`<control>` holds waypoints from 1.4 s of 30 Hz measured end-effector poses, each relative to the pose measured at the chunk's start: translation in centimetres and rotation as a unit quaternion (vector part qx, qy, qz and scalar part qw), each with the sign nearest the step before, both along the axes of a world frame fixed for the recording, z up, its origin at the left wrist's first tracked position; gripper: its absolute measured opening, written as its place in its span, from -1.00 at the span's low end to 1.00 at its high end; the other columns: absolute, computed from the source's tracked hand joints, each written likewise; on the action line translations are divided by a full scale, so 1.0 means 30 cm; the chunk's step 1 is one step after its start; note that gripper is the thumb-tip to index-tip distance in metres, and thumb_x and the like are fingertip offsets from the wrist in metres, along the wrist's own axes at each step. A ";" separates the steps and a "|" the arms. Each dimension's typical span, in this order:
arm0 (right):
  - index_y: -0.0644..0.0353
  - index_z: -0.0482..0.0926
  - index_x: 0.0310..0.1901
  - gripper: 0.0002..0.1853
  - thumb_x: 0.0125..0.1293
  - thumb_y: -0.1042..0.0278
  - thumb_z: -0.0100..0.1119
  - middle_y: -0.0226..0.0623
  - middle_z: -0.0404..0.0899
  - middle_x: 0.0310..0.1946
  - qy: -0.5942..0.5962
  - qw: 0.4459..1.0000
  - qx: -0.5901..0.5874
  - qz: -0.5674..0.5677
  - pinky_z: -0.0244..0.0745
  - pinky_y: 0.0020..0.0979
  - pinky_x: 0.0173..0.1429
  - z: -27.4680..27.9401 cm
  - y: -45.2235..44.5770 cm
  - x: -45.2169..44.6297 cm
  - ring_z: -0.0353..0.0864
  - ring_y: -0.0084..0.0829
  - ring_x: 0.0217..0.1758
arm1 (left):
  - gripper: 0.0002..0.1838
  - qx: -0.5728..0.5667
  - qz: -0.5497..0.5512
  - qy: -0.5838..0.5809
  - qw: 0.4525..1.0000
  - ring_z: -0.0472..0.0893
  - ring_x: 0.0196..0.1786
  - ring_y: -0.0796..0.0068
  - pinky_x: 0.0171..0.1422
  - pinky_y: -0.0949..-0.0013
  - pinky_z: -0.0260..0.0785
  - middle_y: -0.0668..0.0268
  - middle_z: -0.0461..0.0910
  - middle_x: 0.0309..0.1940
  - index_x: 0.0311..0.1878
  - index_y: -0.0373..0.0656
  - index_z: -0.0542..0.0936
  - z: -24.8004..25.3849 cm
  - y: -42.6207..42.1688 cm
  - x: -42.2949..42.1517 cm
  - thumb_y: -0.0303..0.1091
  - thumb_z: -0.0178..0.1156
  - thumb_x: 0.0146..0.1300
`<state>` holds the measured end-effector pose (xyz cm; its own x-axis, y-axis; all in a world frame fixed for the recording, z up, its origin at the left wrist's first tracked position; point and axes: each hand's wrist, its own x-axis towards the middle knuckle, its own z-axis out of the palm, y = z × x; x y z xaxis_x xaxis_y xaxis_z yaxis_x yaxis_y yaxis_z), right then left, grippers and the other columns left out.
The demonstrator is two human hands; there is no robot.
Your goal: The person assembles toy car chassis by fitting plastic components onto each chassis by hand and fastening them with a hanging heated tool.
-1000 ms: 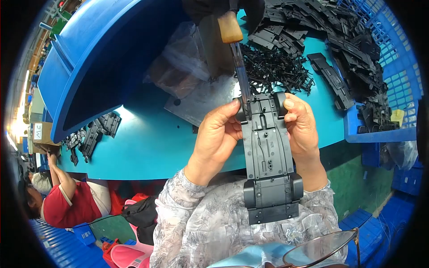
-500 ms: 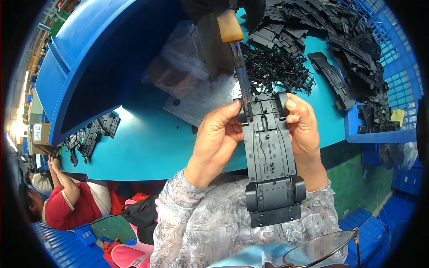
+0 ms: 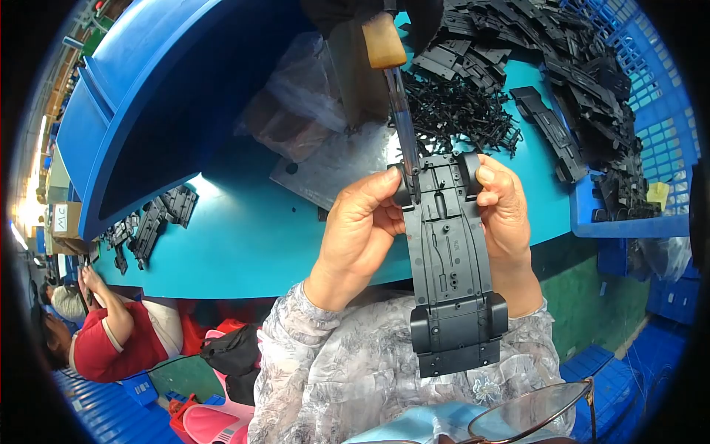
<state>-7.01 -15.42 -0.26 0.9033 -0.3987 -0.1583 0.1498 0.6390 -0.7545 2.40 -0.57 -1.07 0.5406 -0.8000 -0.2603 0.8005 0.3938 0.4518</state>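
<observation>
A black plastic toy car chassis (image 3: 449, 255) with wheels at both ends lies between my hands, its far end tilted up toward the table. My left hand (image 3: 357, 233) pinches the upper left wheel with thumb and fingers. At the upper right wheel, my right hand (image 3: 504, 211) is closed on the chassis edge, with some fingers hidden beneath. A screwdriver shaft (image 3: 403, 122) under a yellowish collar (image 3: 384, 43) comes down from above, its tip at the upper left corner of the chassis near a screw post.
Small black parts (image 3: 466, 111) are heaped behind the chassis. More chassis (image 3: 584, 96) fill a blue basket (image 3: 662, 111) at right, with one chassis (image 3: 549, 133) lying beside it. A large blue bin (image 3: 140, 96) leans at left. Another person (image 3: 126, 337) sits at far left.
The chassis has shifted very slightly right, turning a little at its near end. The screwdriver has moved marginally upward and right. Both hands keep their hold.
</observation>
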 end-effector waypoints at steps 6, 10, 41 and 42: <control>0.32 0.43 -0.23 -0.78 0.29 0.30 -0.03 -0.60 0.38 -0.59 -0.001 1.000 -0.010 -0.004 0.17 -0.77 -0.77 -0.004 0.002 -0.001 0.29 -0.88 -0.72 | -0.77 -0.014 0.004 -0.003 1.000 0.59 -0.09 0.45 0.11 0.31 0.40 0.23 0.61 -0.18 -0.13 -0.26 0.53 -0.007 0.002 -0.006 -0.33 0.13 0.22; 0.28 0.42 -0.25 -0.81 0.28 0.30 0.00 -0.61 0.37 -0.62 0.004 1.000 0.005 -0.007 0.16 -0.76 -0.76 -0.001 0.003 0.000 0.28 -0.86 -0.74 | -0.77 -0.010 0.010 -0.012 1.000 0.59 -0.09 0.44 0.11 0.29 0.41 0.22 0.61 -0.17 -0.13 -0.27 0.53 -0.008 -0.001 -0.009 -0.32 0.12 0.24; 0.32 0.47 -0.19 -0.77 0.27 0.30 0.00 -0.19 0.50 -0.63 0.124 0.985 0.001 0.118 0.10 -0.59 -0.75 -0.117 0.191 -0.089 0.25 -0.58 -0.81 | -0.93 0.255 0.565 -0.266 0.738 0.44 -0.45 0.72 -0.42 0.63 0.25 0.48 0.48 -0.49 -0.37 -0.06 0.52 -0.064 1.290 0.607 -0.37 0.23 0.16; 0.32 0.48 -0.18 -0.76 0.27 0.31 0.01 -0.18 0.51 -0.62 0.140 0.983 0.011 0.117 0.10 -0.58 -0.74 -0.114 0.189 -0.093 0.26 -0.57 -0.80 | -0.89 0.274 0.575 -0.269 0.723 0.35 -0.60 0.77 -0.62 0.64 0.16 0.53 0.40 -0.59 -0.42 0.01 0.50 -0.052 1.340 0.687 -0.32 0.21 0.20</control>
<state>-9.79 -9.76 -3.69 0.8893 -0.1791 -0.4208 -0.2151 0.6482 -0.7305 23.01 39.62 -2.64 0.9069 0.4015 0.1279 -0.2631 0.3024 0.9162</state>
